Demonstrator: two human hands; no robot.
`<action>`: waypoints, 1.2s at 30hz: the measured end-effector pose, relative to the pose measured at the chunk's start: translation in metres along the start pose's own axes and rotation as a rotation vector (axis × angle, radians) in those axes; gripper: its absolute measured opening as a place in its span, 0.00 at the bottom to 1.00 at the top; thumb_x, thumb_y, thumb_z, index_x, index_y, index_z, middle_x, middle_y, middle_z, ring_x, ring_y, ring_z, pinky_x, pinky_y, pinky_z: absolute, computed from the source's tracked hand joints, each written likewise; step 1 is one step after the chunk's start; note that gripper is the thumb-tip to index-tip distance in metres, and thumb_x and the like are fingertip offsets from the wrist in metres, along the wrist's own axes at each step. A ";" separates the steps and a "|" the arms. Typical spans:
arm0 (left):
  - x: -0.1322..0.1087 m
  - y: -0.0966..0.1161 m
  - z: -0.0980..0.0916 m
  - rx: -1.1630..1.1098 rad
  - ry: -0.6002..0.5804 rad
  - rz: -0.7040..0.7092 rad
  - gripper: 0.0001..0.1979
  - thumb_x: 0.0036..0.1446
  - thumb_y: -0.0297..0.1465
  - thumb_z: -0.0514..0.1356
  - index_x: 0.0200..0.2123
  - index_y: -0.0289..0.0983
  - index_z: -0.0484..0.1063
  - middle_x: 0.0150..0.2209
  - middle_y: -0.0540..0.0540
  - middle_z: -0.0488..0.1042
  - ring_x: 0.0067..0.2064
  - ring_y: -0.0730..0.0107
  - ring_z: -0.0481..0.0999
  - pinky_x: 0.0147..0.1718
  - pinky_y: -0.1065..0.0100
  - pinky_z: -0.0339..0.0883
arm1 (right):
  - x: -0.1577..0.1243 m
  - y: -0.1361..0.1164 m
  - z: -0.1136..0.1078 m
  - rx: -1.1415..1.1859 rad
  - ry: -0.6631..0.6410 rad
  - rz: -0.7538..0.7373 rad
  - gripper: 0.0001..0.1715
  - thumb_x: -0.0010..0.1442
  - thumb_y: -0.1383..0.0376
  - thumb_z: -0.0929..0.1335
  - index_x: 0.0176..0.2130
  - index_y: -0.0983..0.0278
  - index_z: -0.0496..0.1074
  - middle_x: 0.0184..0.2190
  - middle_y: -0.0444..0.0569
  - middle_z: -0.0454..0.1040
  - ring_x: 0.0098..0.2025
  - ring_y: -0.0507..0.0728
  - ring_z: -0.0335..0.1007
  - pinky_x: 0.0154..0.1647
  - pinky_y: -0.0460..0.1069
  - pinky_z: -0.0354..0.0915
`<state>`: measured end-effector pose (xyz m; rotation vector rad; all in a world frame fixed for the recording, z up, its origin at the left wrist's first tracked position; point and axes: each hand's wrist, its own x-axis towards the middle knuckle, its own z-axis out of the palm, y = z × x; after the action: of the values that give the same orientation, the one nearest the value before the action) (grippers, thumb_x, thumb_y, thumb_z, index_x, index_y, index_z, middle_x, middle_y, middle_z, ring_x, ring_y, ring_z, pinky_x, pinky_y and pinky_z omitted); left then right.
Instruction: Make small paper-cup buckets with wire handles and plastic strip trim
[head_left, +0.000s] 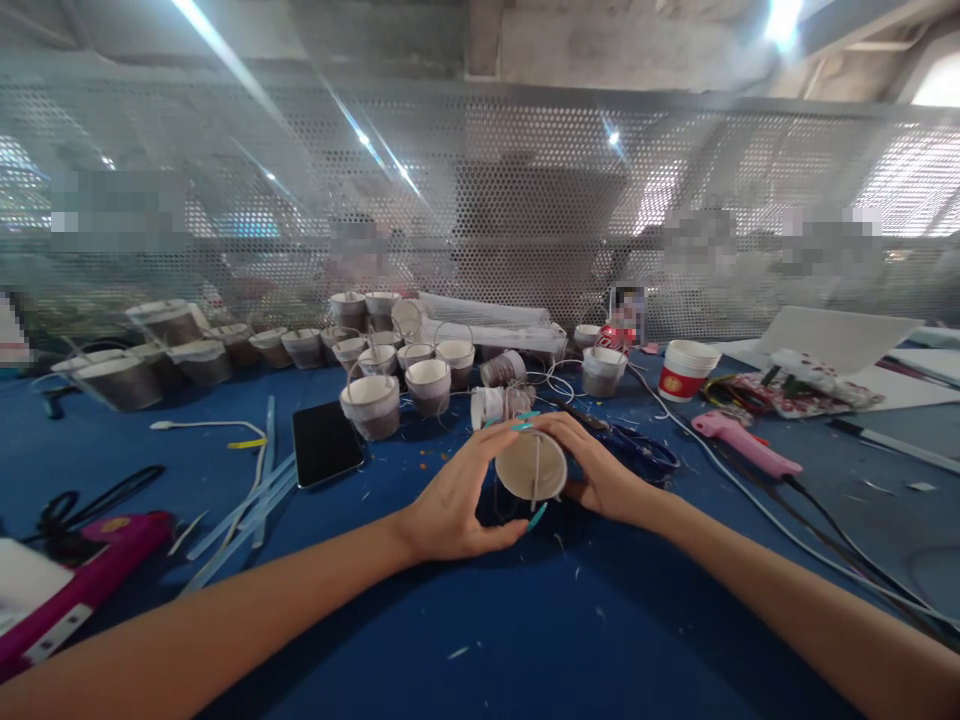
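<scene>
Between my two hands is a small bucket-like cup [531,468], tipped so that its pale open mouth faces me. A thin whitish strip or wire runs across that mouth. My left hand [465,495] grips the cup's left side, thumb low near the rim and fingers over the top. Around its right side and top curls my right hand [596,465]; some of its fingers are hidden behind the cup. Just beyond the hands, a similar wrapped cup [489,408] lies on its side beside brown coiled twine [517,400].
Several wrapped cups with wire handles [371,408] stand at the back left. A black phone [326,443] and clear glue sticks [262,505] lie left. On the right are a pink glue gun [746,445], a cable, blue-handled scissors [645,450] and stacked red-white paper cups [686,370].
</scene>
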<state>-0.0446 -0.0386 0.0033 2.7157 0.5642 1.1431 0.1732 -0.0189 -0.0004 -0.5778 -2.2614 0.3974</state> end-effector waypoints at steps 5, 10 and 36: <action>0.005 0.004 -0.002 0.036 -0.017 0.109 0.38 0.48 0.28 0.60 0.60 0.36 0.43 0.57 0.33 0.56 0.60 0.53 0.55 0.54 0.48 0.57 | 0.001 0.001 0.001 -0.010 -0.024 0.010 0.31 0.54 0.68 0.65 0.56 0.62 0.55 0.52 0.56 0.59 0.57 0.59 0.54 0.56 0.58 0.55; 0.003 0.005 -0.001 0.079 0.011 0.103 0.37 0.48 0.29 0.60 0.59 0.36 0.45 0.56 0.33 0.56 0.59 0.52 0.56 0.53 0.48 0.58 | 0.001 0.001 0.002 -0.011 -0.035 0.018 0.32 0.55 0.70 0.64 0.57 0.62 0.53 0.54 0.56 0.57 0.59 0.59 0.51 0.59 0.58 0.52; 0.002 0.010 0.006 0.243 0.006 -0.054 0.10 0.47 0.29 0.63 0.35 0.50 0.76 0.65 0.59 0.35 0.64 0.43 0.34 0.54 0.33 0.41 | 0.002 0.003 0.008 -0.041 0.106 -0.031 0.41 0.45 0.80 0.60 0.57 0.59 0.53 0.57 0.53 0.55 0.61 0.59 0.47 0.60 0.60 0.49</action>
<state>-0.0363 -0.0465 0.0029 2.8768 0.8221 1.1380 0.1674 -0.0163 -0.0059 -0.5706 -2.1782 0.2991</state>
